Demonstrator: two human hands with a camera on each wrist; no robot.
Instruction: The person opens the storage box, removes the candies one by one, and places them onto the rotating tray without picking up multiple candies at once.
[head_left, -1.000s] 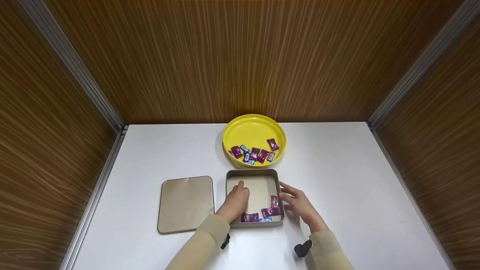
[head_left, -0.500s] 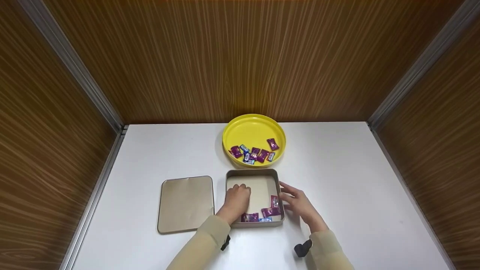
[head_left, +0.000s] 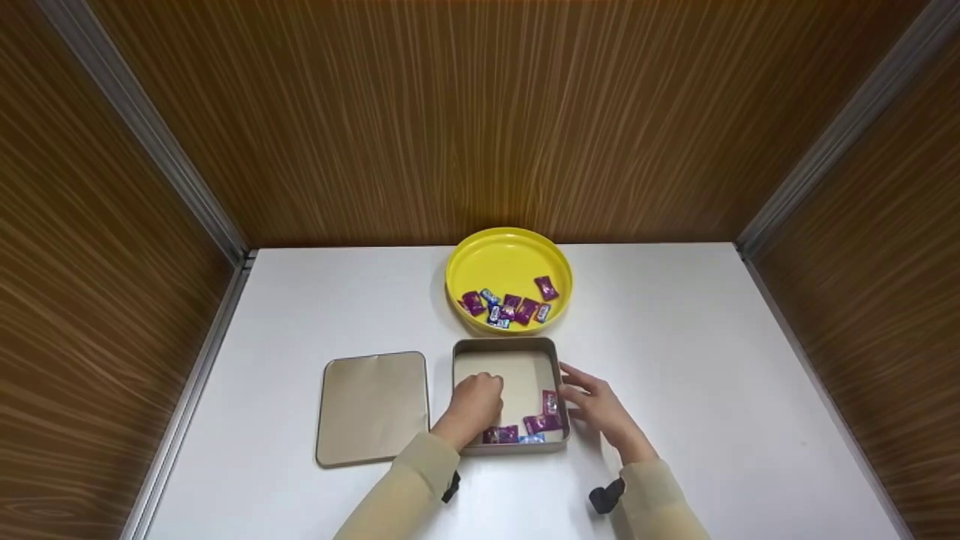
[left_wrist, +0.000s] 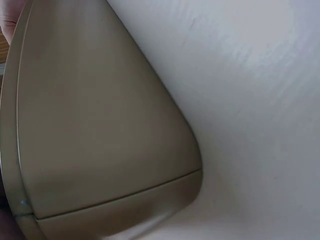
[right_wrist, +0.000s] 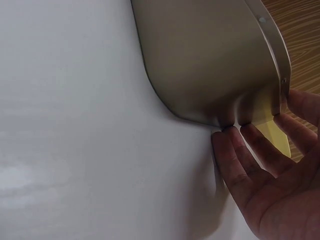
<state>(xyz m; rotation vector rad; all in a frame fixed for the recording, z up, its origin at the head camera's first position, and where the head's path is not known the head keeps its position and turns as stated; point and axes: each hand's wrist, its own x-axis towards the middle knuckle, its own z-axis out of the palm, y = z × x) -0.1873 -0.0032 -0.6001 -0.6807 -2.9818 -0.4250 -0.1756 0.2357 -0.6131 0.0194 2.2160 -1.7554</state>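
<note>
In the head view, a shallow gold-beige metal tin (head_left: pixel 517 448) stands uncovered on the white table. My left hand (head_left: pixel 475 405) reaches into its left half with the fingers bent downward, and I cannot tell what lies under them. Several wrapped candies lie at the tin's near right: a purple candy (head_left: pixel 541 424), a pink candy (head_left: pixel 550 403) and a blue candy (head_left: pixel 531 439) among them. My right hand (head_left: pixel 600 409) touches the outer right wall with extended fingertips. The right wrist view shows these fingers (right_wrist: pixel 270 155) spread along the tin's side (right_wrist: pixel 200 60). The left wrist view shows mostly the tin's outer wall (left_wrist: pixel 105 110).
Behind the tin sits a round yellow tray (head_left: pixel 502 259) with several purple and blue wrapped candies gathered toward its near side. A flat gold-beige lid (head_left: pixel 373 409) lies left of the tin. Wood-grain panels (head_left: pixel 495 120) enclose the table (head_left: pixel 675 315) at the back and sides.
The left hand's raised finger has bent down, and its knuckles now show on top inside the tin. The right hand, tin, lid and tray have stayed in place.
</note>
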